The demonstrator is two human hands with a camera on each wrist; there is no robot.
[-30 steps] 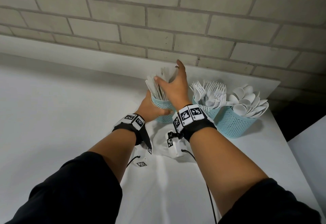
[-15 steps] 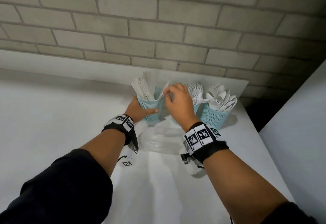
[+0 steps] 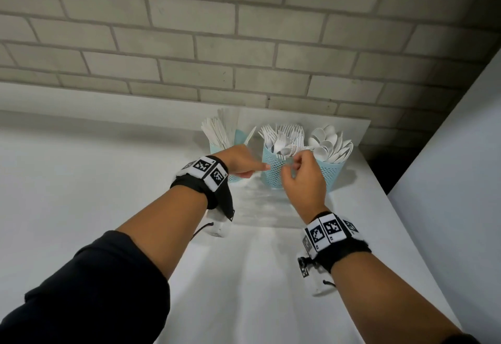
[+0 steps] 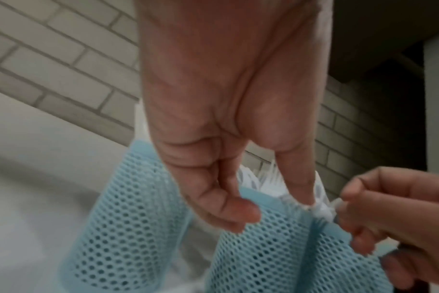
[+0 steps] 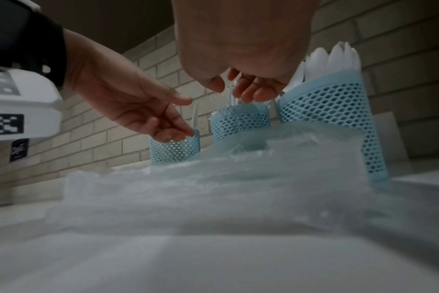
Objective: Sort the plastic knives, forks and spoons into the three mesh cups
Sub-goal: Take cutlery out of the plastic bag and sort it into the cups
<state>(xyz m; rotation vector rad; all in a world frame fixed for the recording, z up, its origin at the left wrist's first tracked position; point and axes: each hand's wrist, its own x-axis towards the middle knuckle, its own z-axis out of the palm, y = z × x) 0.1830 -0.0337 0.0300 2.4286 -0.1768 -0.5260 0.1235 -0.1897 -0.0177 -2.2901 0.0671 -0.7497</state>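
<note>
Three light-blue mesh cups stand in a row at the back of the white table [image 3: 379, 235], close to the brick wall [image 3: 244, 32]: the knife cup [image 3: 217, 149] on the left, the fork cup [image 3: 275, 170] in the middle, the spoon cup [image 3: 334, 174] on the right. The knives [image 3: 217, 131], forks [image 3: 284, 135] and spoons [image 3: 329, 141] each fill their own cup, handles down.

Sorting appears nearly complete. No loose cutlery is visible on the table; a sheet of crumpled clear plastic [image 3: 260, 208] (probably the empty packaging) lies just in front of the cups.

The right hand [image 3: 302, 181] is at the near rim of the fork cup, fingers curled. The left wrist view shows a small white piece pinched at that rim, most likely the end of a fork; motion blur prevents a firm identification.

The left hand [image 3: 241, 162] hovers between the knife cup and the fork cup, index finger extended toward the fork cup's rim, other fingers loosely bent, gripping nothing.

Remaining work, as judged from these views: seat the last piece in the fork cup.
</note>
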